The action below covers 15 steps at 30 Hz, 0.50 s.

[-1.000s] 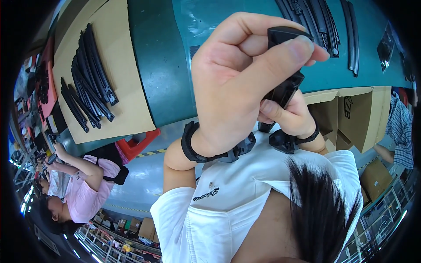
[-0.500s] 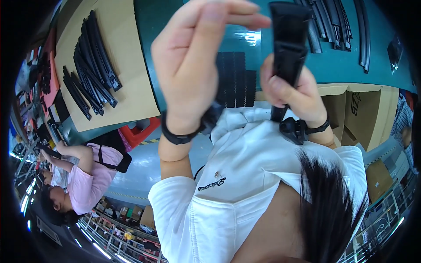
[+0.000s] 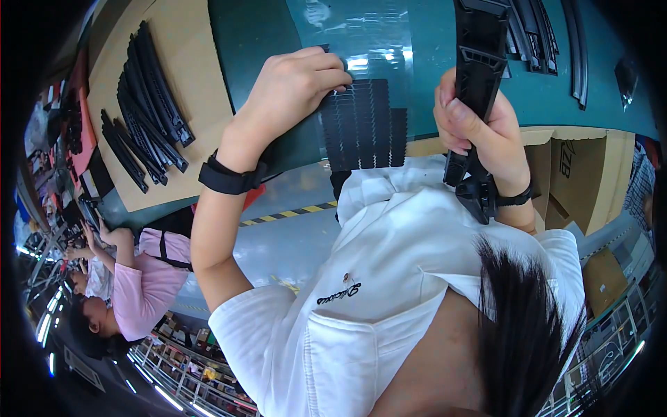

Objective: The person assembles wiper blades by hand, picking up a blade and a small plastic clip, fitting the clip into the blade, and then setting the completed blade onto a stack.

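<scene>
My right hand (image 3: 479, 128) is wrapped round a long black plastic trim piece (image 3: 479, 62), which stands nearly upright with its ribbed, clip-moulded side showing. At the table's near edge lies a set of black strips with zigzag edges (image 3: 365, 128), side by side on a transparent sheet. The fingers of my left hand (image 3: 295, 87) are closed in a pinch at the upper left corner of these strips. Its fingertips are partly hidden, but they seem to grip the leftmost strip.
More black trim pieces (image 3: 149, 104) lie fanned out on cardboard (image 3: 198, 149) at left. Several others (image 3: 535, 35) rest on the green table (image 3: 424, 104) at right. An open cardboard box (image 3: 577, 181) stands beside my right arm. A person in pink (image 3: 149, 292) works at far left.
My left hand has come down and left from beside the trim piece to the zigzag strips, and its fingers have closed there. The right hand has shifted slightly right with the trim piece.
</scene>
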Motion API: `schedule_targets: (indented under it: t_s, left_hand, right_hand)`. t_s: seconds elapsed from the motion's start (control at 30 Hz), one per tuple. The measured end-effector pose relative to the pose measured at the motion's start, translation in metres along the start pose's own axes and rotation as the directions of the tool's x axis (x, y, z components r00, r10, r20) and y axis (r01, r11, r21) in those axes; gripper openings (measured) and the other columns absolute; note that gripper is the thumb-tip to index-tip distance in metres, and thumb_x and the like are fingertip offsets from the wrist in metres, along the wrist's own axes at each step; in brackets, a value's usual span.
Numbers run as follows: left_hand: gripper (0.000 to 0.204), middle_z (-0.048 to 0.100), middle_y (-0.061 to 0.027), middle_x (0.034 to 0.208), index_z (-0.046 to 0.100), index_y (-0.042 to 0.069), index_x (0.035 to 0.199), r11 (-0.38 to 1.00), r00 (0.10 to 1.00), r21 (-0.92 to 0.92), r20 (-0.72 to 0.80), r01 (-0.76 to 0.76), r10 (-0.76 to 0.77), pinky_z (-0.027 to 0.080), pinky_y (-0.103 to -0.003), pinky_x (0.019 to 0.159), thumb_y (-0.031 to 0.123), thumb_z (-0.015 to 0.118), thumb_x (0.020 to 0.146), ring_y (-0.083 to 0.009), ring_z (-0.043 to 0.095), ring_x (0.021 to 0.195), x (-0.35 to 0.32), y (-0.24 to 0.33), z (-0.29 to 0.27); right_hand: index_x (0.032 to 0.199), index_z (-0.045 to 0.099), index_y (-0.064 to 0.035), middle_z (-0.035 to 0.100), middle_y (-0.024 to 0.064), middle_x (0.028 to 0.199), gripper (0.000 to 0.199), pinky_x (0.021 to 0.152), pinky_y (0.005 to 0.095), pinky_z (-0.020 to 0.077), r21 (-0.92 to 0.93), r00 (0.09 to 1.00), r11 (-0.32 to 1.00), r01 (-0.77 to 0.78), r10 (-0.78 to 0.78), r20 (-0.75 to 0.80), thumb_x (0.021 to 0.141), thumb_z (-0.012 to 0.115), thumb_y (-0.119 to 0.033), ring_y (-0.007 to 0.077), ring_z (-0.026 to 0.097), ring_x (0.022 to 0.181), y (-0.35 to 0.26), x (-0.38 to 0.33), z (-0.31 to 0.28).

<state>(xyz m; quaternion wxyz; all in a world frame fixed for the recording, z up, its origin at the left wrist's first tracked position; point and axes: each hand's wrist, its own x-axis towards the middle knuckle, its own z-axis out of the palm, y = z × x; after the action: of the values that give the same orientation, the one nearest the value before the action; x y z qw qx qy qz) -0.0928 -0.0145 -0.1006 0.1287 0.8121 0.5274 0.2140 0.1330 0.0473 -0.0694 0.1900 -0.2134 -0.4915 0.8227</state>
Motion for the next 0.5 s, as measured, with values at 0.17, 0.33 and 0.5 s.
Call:
schedule_targets:
  t_s: [0.17,0.33,0.5]
  left_hand:
    - [0.003,0.052,-0.0034,0.065,0.054,0.005,0.065,0.998,0.991,-0.001,0.114,-0.068,0.068,0.044,-0.030,0.054,0.003,0.055,0.062,-0.0185,0.053,0.066,0.012,-0.003,-0.001]
    - [0.003,0.049,-0.0058,0.062,0.051,0.005,0.062,0.995,0.969,0.056,0.238,-0.088,0.072,0.043,-0.031,0.053,0.004,0.053,0.064,-0.0211,0.053,0.064,0.025,0.003,-0.005]
    - [0.005,0.050,-0.0060,0.062,0.049,0.004,0.062,0.995,0.978,0.066,0.199,-0.070,0.056,0.042,-0.032,0.053,0.005,0.054,0.064,-0.0224,0.053,0.062,0.022,0.008,-0.004]
  right_hand:
    - [0.085,0.037,-0.0032,0.033,0.0002,0.060,0.013,0.041,0.0171,0.0261,0.005,1.000,1.000,-0.012,0.012,-0.013,0.083,0.044,-0.014,0.0047,0.029,0.046,-0.002,0.000,0.003]
    - [0.086,0.037,-0.0031,0.033,0.0002,0.060,0.013,0.041,0.0171,0.0261,-0.011,1.000,1.000,0.011,-0.011,-0.013,0.083,0.045,-0.013,0.0048,0.029,0.046,-0.005,0.001,0.003]
    - [0.086,0.038,-0.0029,0.034,0.0002,0.060,0.013,0.041,0.0171,0.0263,0.006,0.999,1.000,0.022,-0.021,-0.033,0.083,0.045,-0.013,0.0048,0.029,0.046,-0.007,-0.002,0.003]
